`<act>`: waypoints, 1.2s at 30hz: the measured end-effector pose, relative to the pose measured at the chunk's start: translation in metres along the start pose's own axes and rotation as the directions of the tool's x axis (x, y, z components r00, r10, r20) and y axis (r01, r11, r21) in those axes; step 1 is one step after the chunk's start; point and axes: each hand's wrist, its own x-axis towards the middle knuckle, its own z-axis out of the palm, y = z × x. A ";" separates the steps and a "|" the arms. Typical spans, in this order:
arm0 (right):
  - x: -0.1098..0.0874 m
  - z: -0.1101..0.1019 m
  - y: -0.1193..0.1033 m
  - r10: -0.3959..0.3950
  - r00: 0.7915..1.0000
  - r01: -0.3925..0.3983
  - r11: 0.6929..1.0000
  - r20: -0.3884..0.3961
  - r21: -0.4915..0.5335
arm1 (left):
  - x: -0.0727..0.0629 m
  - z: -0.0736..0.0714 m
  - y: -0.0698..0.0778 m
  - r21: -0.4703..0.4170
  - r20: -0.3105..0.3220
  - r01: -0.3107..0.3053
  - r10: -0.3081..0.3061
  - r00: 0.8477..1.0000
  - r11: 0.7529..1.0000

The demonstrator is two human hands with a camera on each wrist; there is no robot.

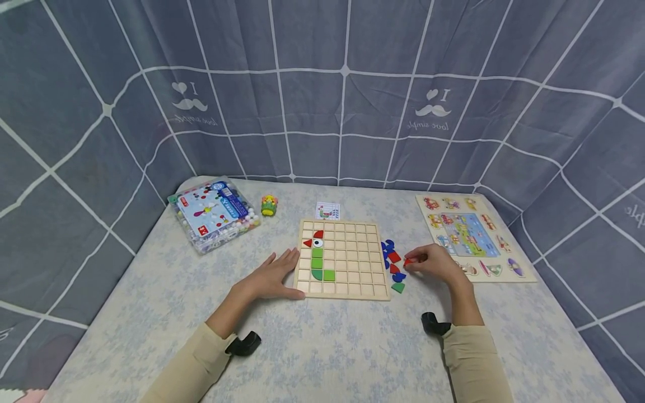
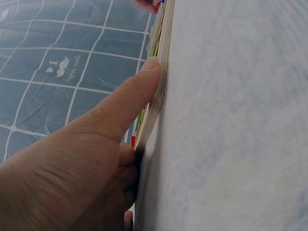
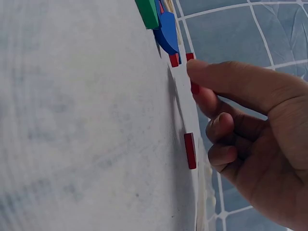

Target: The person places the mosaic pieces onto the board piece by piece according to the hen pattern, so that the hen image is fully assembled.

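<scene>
A wooden grid board (image 1: 355,263) lies on the table, with red, white and green pieces forming a bird-like shape on its left side. Spread along the board's left edge, my left hand (image 1: 272,277) touches it with relaxed fingers. Its thumb (image 2: 137,89) lies against the board's side in the left wrist view. My right hand (image 1: 434,265) pinches a small red piece (image 3: 195,88) between thumb and index finger, right of the board; the fingers hide part of it. Another red piece (image 3: 190,150) shows below that hand. Beside the board are loose blue, red and green pieces (image 1: 398,287).
A small picture card (image 1: 328,210) lies behind the board. At the back left are a clear box of beads (image 1: 216,215) and a small toy figure (image 1: 269,205). A wooden picture puzzle (image 1: 471,235) lies right, close behind my right hand. A grey curtain (image 1: 322,112) surrounds the table.
</scene>
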 end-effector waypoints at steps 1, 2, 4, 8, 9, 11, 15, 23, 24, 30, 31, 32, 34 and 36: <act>-0.001 0.000 -0.002 -0.005 1.000 0.005 1.000 -0.005 0.000 | 0.000 0.000 0.000 0.002 0.000 0.000 0.000 1.000 1.000; -0.001 0.000 -0.003 -0.014 1.000 0.014 1.000 -0.006 -0.001 | 0.000 0.000 0.000 0.001 -0.001 0.001 -0.001 1.000 1.000; -0.002 -0.001 -0.008 -0.033 0.999 0.033 0.999 -0.013 -0.005 | 0.000 0.000 0.000 0.000 -0.004 -0.001 0.001 1.000 1.000; -0.001 0.004 -0.025 -0.068 0.997 0.068 0.997 -0.021 -0.023 | 0.001 -0.001 0.000 -0.003 -0.010 -0.003 0.003 1.000 1.000; -0.001 0.007 -0.030 -0.080 0.997 0.080 0.997 -0.017 -0.022 | 0.001 -0.001 0.000 -0.001 -0.011 -0.003 0.003 1.000 1.000; 0.001 0.013 -0.041 -0.107 0.994 0.107 0.994 0.004 -0.018 | 0.001 -0.001 0.000 0.001 -0.009 -0.003 0.003 1.000 1.000; 0.004 0.027 -0.061 -0.164 0.985 0.165 0.986 0.046 -0.007 | 0.000 0.000 -0.001 0.000 -0.003 -0.002 0.002 1.000 1.000; 0.010 0.061 -0.099 -0.225 0.969 0.225 0.974 0.104 0.006 | 0.000 0.001 -0.002 0.006 0.006 -0.001 0.001 1.000 1.000; 0.010 0.066 -0.104 -0.225 0.968 0.225 0.974 0.116 0.007 | 0.000 0.001 -0.001 0.003 0.008 -0.003 0.002 1.000 1.000; 0.006 0.088 -0.123 -0.251 0.954 0.249 0.968 0.166 0.032 | 0.000 0.000 0.000 -0.004 0.007 -0.004 0.004 1.000 1.000; 0.005 0.090 -0.126 -0.259 0.951 0.257 0.966 0.168 0.039 | 0.000 0.000 0.001 -0.003 0.005 -0.002 0.002 1.000 1.000; 0.004 0.092 -0.128 -0.269 0.948 0.265 0.963 0.171 0.047 | 0.000 0.000 0.001 0.000 0.003 -0.001 0.001 1.000 1.000; 0.002 0.096 -0.132 -0.285 0.942 0.281 0.958 0.178 0.046 | 0.000 0.000 0.000 0.003 0.001 0.001 -0.001 1.000 1.000; 0.002 0.099 -0.134 -0.295 0.937 0.292 0.955 0.189 0.043 | 0.000 0.000 0.000 0.007 -0.001 0.000 0.000 1.000 1.000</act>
